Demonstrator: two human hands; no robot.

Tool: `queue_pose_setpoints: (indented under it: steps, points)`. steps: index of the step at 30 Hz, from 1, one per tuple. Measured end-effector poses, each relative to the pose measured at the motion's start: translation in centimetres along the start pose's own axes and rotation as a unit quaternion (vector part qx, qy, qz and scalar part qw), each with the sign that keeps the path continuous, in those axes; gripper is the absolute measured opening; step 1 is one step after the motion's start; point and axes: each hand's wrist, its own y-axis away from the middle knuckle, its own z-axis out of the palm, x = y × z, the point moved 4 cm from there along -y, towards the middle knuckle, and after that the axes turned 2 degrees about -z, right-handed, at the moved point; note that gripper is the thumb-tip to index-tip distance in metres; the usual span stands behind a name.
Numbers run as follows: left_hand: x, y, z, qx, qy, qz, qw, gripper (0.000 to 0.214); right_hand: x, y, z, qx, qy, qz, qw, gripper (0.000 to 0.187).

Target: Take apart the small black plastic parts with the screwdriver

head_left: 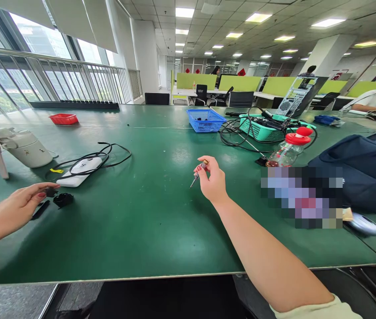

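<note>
My right hand (213, 179) is closed around a small screwdriver (195, 177), its metal shaft slanting down to the left over the green table (154, 221). On the left, the fingers of my left hand (18, 204) close on a small black part (51, 192). Just right of those fingertips lies a round black piece (63, 200), and a flat black strip (41, 210) lies under the hand. Beyond them sits a white power bank (82, 170) with a black cable (118, 148) looped over it.
At the left stands a white tumbler (28, 148). Farther back are a red tray (63, 118), a blue basket (206, 120) and a green basket (261, 132) full of cables. A red-lidded jar (286, 153) and a dark bag (361, 173) occupy the right. A person (370, 99) sits far right.
</note>
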Motion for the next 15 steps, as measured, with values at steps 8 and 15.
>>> queue_pose_setpoints:
  steps: [8, 15]
  points:
    - [1.8, -0.6, -0.1, -0.025, -0.001, 0.019, 1.000, 0.051, -0.1, 0.0, 0.0, -0.003, -0.005, 0.006, 1.000, 0.019]
    - [0.4, -1.4, 0.3, -0.029, -0.099, 0.020, 0.994, 0.060, 0.0, 0.0, 0.0, -0.003, -0.002, 0.000, 1.000, 0.019]
